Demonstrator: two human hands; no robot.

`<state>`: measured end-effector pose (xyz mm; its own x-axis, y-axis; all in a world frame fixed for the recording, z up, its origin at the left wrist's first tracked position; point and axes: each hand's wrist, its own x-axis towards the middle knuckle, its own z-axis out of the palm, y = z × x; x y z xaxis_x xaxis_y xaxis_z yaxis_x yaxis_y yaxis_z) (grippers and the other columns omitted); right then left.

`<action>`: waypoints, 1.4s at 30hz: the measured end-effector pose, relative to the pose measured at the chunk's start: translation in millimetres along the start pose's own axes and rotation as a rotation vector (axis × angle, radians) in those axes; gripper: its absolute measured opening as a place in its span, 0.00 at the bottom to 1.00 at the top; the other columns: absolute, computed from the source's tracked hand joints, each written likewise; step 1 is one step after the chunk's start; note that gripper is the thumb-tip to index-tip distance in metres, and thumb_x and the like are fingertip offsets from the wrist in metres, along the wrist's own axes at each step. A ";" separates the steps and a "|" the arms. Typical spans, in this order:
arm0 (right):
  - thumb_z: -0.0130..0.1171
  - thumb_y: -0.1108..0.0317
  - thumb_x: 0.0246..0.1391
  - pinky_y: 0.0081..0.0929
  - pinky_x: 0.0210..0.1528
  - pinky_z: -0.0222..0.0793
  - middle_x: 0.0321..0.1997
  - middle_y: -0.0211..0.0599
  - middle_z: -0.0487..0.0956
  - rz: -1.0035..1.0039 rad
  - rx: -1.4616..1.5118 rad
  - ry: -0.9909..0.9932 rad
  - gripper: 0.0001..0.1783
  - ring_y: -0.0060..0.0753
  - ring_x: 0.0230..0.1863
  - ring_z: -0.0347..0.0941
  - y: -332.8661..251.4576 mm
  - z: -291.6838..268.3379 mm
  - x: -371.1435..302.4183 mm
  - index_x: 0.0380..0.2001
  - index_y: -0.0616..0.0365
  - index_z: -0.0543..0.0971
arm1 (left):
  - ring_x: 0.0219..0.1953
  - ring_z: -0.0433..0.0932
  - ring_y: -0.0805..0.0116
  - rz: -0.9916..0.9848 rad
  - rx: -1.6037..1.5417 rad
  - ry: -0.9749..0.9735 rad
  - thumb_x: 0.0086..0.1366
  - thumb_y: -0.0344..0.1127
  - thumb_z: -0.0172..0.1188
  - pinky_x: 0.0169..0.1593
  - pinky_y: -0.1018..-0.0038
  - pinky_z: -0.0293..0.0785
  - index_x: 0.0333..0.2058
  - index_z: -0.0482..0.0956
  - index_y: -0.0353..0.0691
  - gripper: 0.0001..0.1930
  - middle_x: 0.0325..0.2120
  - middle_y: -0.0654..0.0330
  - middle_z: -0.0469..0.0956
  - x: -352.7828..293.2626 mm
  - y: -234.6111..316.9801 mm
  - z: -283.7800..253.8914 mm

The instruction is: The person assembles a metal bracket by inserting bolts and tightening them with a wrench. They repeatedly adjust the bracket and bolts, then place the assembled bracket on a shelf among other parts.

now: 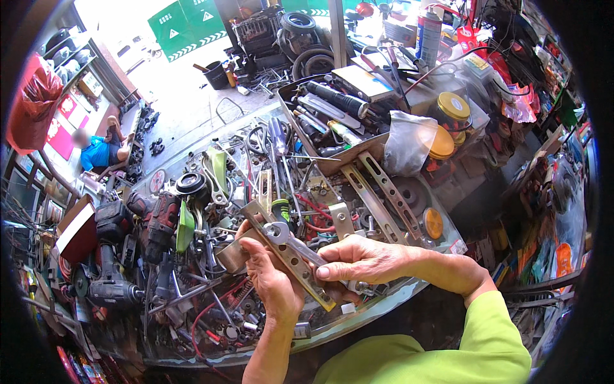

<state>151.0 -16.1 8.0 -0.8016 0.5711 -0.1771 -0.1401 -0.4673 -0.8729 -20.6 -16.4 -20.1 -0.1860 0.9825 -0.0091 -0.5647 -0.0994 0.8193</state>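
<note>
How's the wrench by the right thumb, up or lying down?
Held up: the right hand pinches the wrench over the holed metal bar.

Wears bright lime-green, short-slv. fabric shirt point(384, 363), plain in visible pt., w/ loose, wide R slv. point(495, 333) ending approx. at elbow. Shows bare L forearm point(267, 349), bare R forearm point(448, 269), bare L hand point(274, 281) & bare R hand point(364, 259).

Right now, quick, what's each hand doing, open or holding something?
Left hand: closed, holding the metal bar.
Right hand: closed, holding the wrench.
</note>
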 end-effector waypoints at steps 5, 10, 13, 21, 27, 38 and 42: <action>0.47 0.56 0.68 0.17 0.16 0.64 0.24 0.31 0.74 0.003 -0.010 0.025 0.17 0.17 0.17 0.68 2.4 3.2 2.0 0.42 0.61 0.72 | 0.32 0.74 0.78 0.060 0.144 -0.049 0.73 0.54 0.41 0.36 0.80 0.73 0.55 0.64 0.46 0.22 0.34 0.65 0.75 -0.4 5.4 -0.4; 0.48 0.56 0.67 0.16 0.16 0.60 0.23 0.26 0.73 -0.012 -0.008 0.053 0.15 0.15 0.16 0.66 2.1 2.9 1.9 0.41 0.57 0.73 | 0.32 0.74 0.79 -0.004 0.070 0.049 0.73 0.52 0.45 0.34 0.80 0.72 0.54 0.65 0.46 0.20 0.34 0.65 0.75 1.0 -1.1 -3.5; 0.49 0.55 0.67 0.23 0.19 0.62 0.20 0.28 0.73 -0.111 -0.095 0.210 0.14 0.21 0.16 0.68 8.3 7.3 6.5 0.38 0.55 0.75 | 0.29 0.72 0.80 -0.019 0.095 0.015 0.72 0.50 0.48 0.32 0.80 0.71 0.49 0.68 0.44 0.17 0.30 0.65 0.74 0.3 -5.5 -6.8; 0.53 0.62 0.63 0.35 0.19 0.68 0.21 0.40 0.75 -0.552 -1.262 0.729 0.12 0.47 0.20 0.74 18.9 8.1 7.2 0.30 0.61 0.75 | 0.14 0.53 0.82 -0.030 0.128 -0.186 0.70 0.46 0.54 0.15 0.81 0.49 0.30 0.65 0.46 0.14 0.17 0.73 0.59 -13.3 2.0 15.2; 0.54 0.64 0.61 0.35 0.16 0.65 0.19 0.39 0.72 -0.560 -1.371 0.698 0.10 0.42 0.16 0.72 26.5 24.2 4.6 0.35 0.62 0.72 | 0.12 0.48 0.81 -0.247 -0.066 0.082 0.61 0.74 0.42 0.16 0.80 0.43 0.24 0.59 0.49 0.31 0.13 0.73 0.50 -17.5 1.9 15.6; 0.55 0.65 0.55 0.32 0.12 0.63 0.15 0.34 0.69 -0.771 -1.662 0.796 0.12 0.32 0.14 0.70 22.2 4.2 6.3 0.32 0.65 0.71 | 0.12 0.49 0.78 -0.468 -0.299 -0.215 0.64 0.73 0.31 0.13 0.79 0.47 0.36 0.66 0.51 0.31 0.17 0.70 0.54 -15.7 13.0 8.2; 0.57 0.65 0.55 0.32 0.14 0.65 0.14 0.32 0.68 -0.780 -1.648 0.766 0.11 0.34 0.14 0.70 12.4 0.6 8.4 0.29 0.62 0.72 | 0.12 0.46 0.80 -0.460 -0.191 -0.318 0.65 0.72 0.28 0.13 0.82 0.43 0.38 0.66 0.59 0.27 0.17 0.71 0.50 -11.4 23.1 7.8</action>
<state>142.1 -17.6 -4.1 -0.4055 0.6381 0.6546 0.6657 0.6968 -0.2669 -25.2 -28.7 3.4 0.3458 0.9274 -0.1426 -0.6703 0.3505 0.6541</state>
